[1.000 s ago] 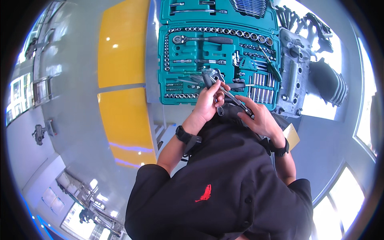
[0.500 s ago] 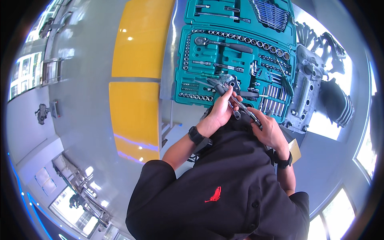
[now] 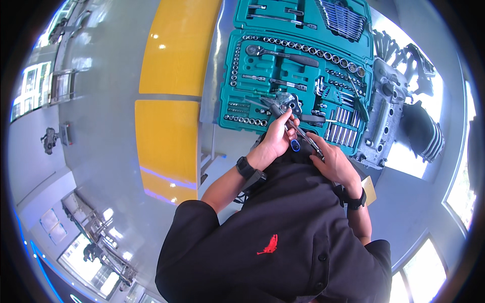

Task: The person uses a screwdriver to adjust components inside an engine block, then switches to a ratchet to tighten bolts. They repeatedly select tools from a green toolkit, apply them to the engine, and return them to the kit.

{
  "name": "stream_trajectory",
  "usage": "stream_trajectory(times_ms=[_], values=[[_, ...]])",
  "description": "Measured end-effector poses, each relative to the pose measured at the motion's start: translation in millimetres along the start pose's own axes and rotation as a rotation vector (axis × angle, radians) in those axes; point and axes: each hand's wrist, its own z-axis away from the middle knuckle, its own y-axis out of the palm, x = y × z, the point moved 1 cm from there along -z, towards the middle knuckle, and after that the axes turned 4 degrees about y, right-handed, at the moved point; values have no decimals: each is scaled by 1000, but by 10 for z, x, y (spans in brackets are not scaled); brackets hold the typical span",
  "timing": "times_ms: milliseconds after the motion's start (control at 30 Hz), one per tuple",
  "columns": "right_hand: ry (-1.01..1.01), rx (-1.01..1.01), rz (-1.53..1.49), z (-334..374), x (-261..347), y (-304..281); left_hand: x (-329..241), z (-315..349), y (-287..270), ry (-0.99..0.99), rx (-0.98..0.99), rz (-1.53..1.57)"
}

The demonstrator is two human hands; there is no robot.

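Observation:
My left hand [image 3: 277,135] is closed around a bundle of chrome hand tools just in front of the near edge of the green tool case [image 3: 257,63]. A round socket-like end [image 3: 295,145] sticks out below its fingers. A long chrome bar [image 3: 311,142] slants down from the left hand to my right hand [image 3: 334,160], whose thumb and fingers close on its lower end. The exact kind of bar cannot be made out. Beyond the left fingers, a clear plastic piece and a dark-handled tool [image 3: 312,118] lie over the case, partly hidden.
A ratchet [image 3: 283,54], several sockets [image 3: 313,51] and a row of wrenches [image 3: 341,20] sit in the case. To its right lie a metal engine cover [image 3: 383,111] and a dark ribbed manifold [image 3: 424,131]. Yellow panels [image 3: 166,146] are on the left.
My right hand has shifted slightly left and up along with the bar. The round end under my left hand has turned and now shows a blue-lit rim. The whole view has shifted slightly.

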Motion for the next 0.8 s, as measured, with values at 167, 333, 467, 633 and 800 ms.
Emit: stream_trajectory(times_ms=[167, 333, 467, 633, 800], values=[[20, -40, -13, 11, -152, -27, 21, 13, 157, 64, 19, -86], [65, -63, -15, -18, -236, -134, -32, 33, 315, 290, 159, -414], [62, -80, -49, 7, -271, -163, -22, 40, 344, 398, 286, -500], [8, -64, -29, 60, -332, -170, -100, 134, 406, 493, 480, -734], [-135, -91, -65, 195, -378, -154, -286, 372, 696, 709, 729, -1016]])
